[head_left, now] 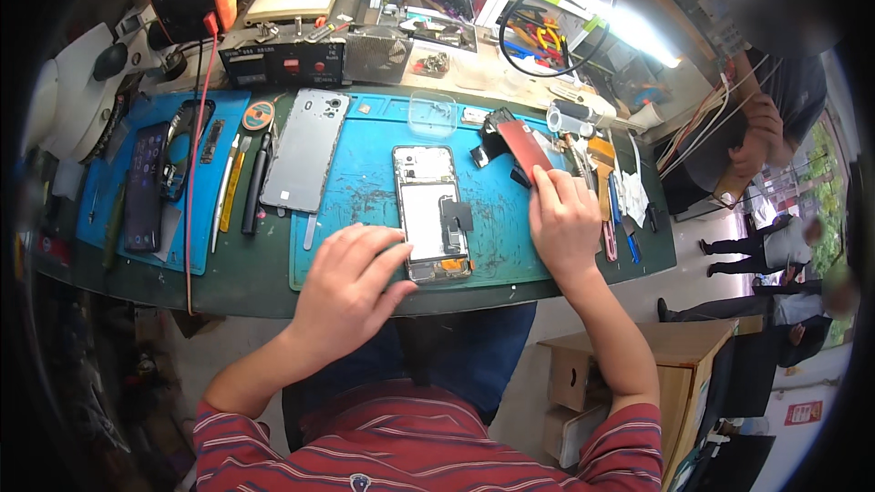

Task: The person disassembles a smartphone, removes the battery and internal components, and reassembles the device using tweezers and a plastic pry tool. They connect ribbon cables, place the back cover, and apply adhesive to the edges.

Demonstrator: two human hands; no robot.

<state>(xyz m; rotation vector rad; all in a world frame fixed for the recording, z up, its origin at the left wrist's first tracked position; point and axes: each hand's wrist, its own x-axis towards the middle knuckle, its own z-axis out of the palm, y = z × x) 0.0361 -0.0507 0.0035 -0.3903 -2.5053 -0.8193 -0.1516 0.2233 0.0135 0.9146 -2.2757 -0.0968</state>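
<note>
Left hand (351, 287) fingers spread, resting on opened phone (431, 212); right hand (565, 221) pinching red strip (526, 148).

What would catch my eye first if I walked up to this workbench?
Probably the opened phone, its insides bare, lying mid-way on the blue mat, with the left hand at its lower edge. Just right of it, the right hand rests by a red-and-black part; a grey back cover lies left.
</note>
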